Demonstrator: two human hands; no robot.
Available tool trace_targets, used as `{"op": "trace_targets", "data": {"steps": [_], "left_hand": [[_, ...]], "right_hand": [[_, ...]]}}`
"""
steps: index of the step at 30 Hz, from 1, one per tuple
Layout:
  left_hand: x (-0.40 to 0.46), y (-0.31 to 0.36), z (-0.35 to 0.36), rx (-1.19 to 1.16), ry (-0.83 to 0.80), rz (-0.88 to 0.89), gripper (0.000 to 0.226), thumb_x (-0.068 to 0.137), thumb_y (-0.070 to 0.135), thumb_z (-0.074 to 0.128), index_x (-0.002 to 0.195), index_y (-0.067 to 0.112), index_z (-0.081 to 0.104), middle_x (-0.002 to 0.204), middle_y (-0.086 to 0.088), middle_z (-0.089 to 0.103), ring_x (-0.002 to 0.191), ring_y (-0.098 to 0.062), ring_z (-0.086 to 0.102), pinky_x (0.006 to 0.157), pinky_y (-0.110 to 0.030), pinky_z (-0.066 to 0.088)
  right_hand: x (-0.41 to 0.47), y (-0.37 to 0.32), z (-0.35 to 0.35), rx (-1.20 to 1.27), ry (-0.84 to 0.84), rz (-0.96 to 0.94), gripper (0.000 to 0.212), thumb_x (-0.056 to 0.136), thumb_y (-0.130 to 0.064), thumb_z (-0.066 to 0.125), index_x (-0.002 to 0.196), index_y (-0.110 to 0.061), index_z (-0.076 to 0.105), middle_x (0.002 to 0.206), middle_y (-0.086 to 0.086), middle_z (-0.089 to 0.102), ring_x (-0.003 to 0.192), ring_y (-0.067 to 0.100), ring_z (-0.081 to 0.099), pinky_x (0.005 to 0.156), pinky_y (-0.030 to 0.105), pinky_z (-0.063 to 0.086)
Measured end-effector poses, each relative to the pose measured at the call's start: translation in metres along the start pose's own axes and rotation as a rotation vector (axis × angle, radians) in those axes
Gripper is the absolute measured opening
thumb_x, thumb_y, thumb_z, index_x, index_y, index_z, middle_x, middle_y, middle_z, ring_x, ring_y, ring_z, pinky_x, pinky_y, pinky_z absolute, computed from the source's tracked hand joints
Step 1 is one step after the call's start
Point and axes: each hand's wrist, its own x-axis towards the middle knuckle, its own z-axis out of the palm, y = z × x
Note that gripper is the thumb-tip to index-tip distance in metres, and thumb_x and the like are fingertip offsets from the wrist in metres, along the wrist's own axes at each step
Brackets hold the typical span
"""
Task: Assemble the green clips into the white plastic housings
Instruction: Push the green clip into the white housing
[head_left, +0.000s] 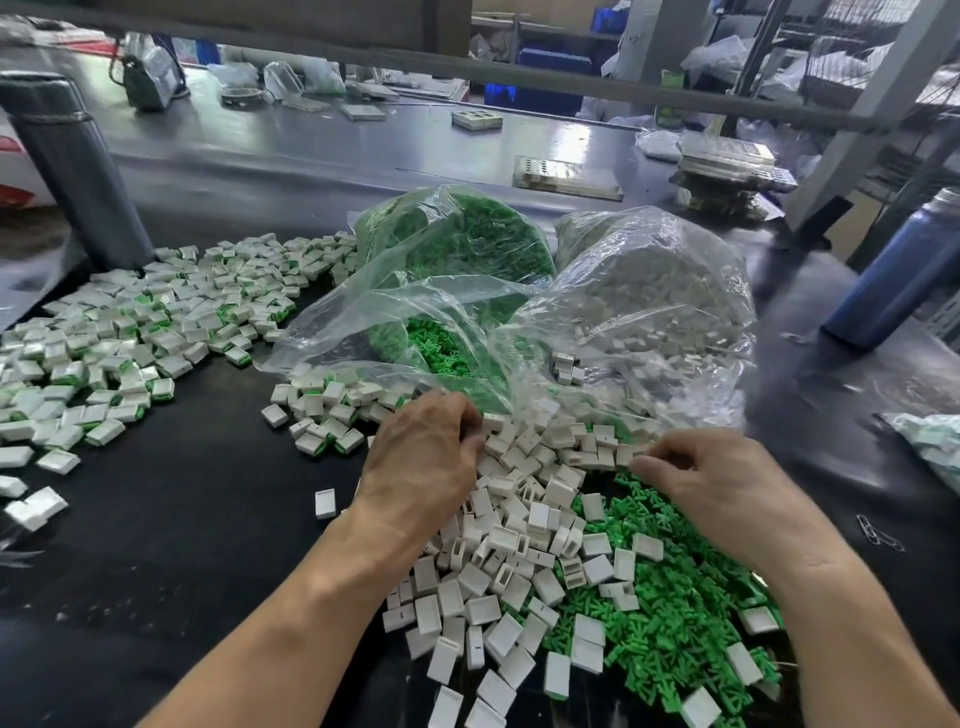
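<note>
Both hands work at the far edge of the loose pile: the left hand (423, 457) has its fingers curled down among the white housings (511, 525), and whether that grip has closed on one piece cannot be told; the right hand (722, 483) pinches narrowly at a single housing with thumb and fingertips. The step in hand looks like picking parts for one more assembly. To do it well, lift one housing clear of its neighbours, turn its open slot toward the other hand, then take one clip from the green clips (670, 613) lying just below and behind the right grip, and press it straight in until seated, not at an angle. Finished pieces, white with green showing, lie spread well to the left of the left grip as a finished pile (130, 332). Beyond both grips sit two clear bags, the clip bag (457, 244) and the housing bag (660, 291). The worktop (182, 519) is dark and matte. A blue bottle (893, 275) stands far right; shelving and clutter fill the workshop behind.
</note>
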Motion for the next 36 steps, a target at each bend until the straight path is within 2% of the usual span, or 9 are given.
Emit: {"op": "trace_targets", "data": {"steps": [3, 7, 13, 18, 23, 27, 31, 33, 36], "left_hand": [[0.001, -0.001, 0.000, -0.003, -0.004, -0.006, 0.014, 0.100, 0.033, 0.065, 0.113, 0.028, 0.063, 0.110, 0.010, 0.061, 0.104, -0.011, 0.060, 0.102, -0.039, 0.053], [0.000, -0.001, 0.000, 0.003, -0.001, -0.010, 0.017, 0.100, 0.033, 0.066, 0.116, 0.028, 0.065, 0.111, 0.010, 0.062, 0.105, -0.011, 0.060, 0.102, -0.039, 0.054], [0.002, -0.002, 0.002, 0.051, -0.011, -0.003, 0.022, 0.101, 0.036, 0.064, 0.123, 0.030, 0.064, 0.114, 0.010, 0.061, 0.109, -0.011, 0.057, 0.105, -0.034, 0.050], [0.002, -0.003, 0.001, 0.020, -0.002, -0.021, 0.022, 0.100, 0.035, 0.065, 0.121, 0.029, 0.065, 0.114, 0.010, 0.062, 0.107, -0.011, 0.059, 0.104, -0.036, 0.051], [0.001, -0.002, 0.000, -0.051, 0.029, -0.028, 0.021, 0.100, 0.033, 0.066, 0.120, 0.026, 0.067, 0.113, 0.009, 0.066, 0.104, -0.012, 0.063, 0.101, -0.039, 0.055], [0.000, -0.005, -0.001, -0.056, 0.093, -0.010, 0.021, 0.100, 0.034, 0.066, 0.119, 0.026, 0.067, 0.104, 0.013, 0.061, 0.098, -0.008, 0.058, 0.098, -0.032, 0.054], [-0.001, -0.005, -0.003, -0.141, 0.130, 0.007, 0.020, 0.099, 0.033, 0.067, 0.117, 0.025, 0.069, 0.104, 0.013, 0.062, 0.096, -0.006, 0.059, 0.094, -0.028, 0.055], [-0.002, -0.004, -0.005, -0.199, 0.147, 0.026, 0.020, 0.100, 0.029, 0.067, 0.119, 0.024, 0.070, 0.111, 0.009, 0.067, 0.098, -0.006, 0.062, 0.093, -0.026, 0.056], [-0.002, -0.003, -0.006, -0.308, 0.138, 0.045, 0.021, 0.100, 0.023, 0.067, 0.121, 0.025, 0.070, 0.112, 0.011, 0.068, 0.096, -0.001, 0.064, 0.084, -0.014, 0.055]], "right_hand": [[0.002, 0.009, -0.013, -0.130, 0.026, 0.078, 0.030, 0.097, -0.045, 0.070, 0.073, -0.027, 0.072, 0.058, -0.008, 0.068, 0.055, 0.010, 0.063, 0.051, 0.025, 0.043], [0.004, 0.009, -0.008, -0.201, -0.028, 0.062, 0.019, 0.098, -0.034, 0.071, 0.080, -0.032, 0.073, 0.077, -0.013, 0.071, 0.067, 0.007, 0.065, 0.057, 0.023, 0.046], [-0.003, -0.006, 0.009, -0.051, -0.105, -0.024, 0.005, 0.093, -0.038, 0.077, 0.090, -0.035, 0.073, 0.086, -0.016, 0.072, 0.077, 0.002, 0.065, 0.060, 0.016, 0.043], [-0.003, -0.011, 0.019, 0.114, -0.144, -0.016, 0.016, 0.087, -0.041, 0.082, 0.098, -0.039, 0.070, 0.092, -0.017, 0.070, 0.085, 0.001, 0.065, 0.067, 0.016, 0.046], [-0.002, -0.009, 0.024, 0.115, -0.125, -0.031, 0.022, 0.085, -0.034, 0.084, 0.098, -0.041, 0.068, 0.095, -0.016, 0.069, 0.088, 0.001, 0.065, 0.074, 0.016, 0.050], [-0.001, -0.009, 0.024, 0.037, -0.082, -0.043, 0.018, 0.088, -0.029, 0.083, 0.094, -0.038, 0.068, 0.095, -0.016, 0.066, 0.085, 0.003, 0.064, 0.074, 0.020, 0.053], [-0.003, -0.009, 0.024, 0.005, -0.095, -0.060, 0.018, 0.094, -0.023, 0.076, 0.094, -0.038, 0.067, 0.102, -0.015, 0.063, 0.091, 0.005, 0.063, 0.084, 0.029, 0.059], [-0.003, -0.009, 0.024, -0.001, -0.099, -0.076, 0.019, 0.095, -0.021, 0.074, 0.092, -0.039, 0.067, 0.102, -0.016, 0.063, 0.091, 0.005, 0.063, 0.085, 0.028, 0.059], [-0.002, -0.009, 0.025, -0.025, -0.084, -0.105, 0.023, 0.097, -0.019, 0.072, 0.089, -0.040, 0.065, 0.101, -0.018, 0.063, 0.090, 0.002, 0.062, 0.081, 0.021, 0.055]]}}
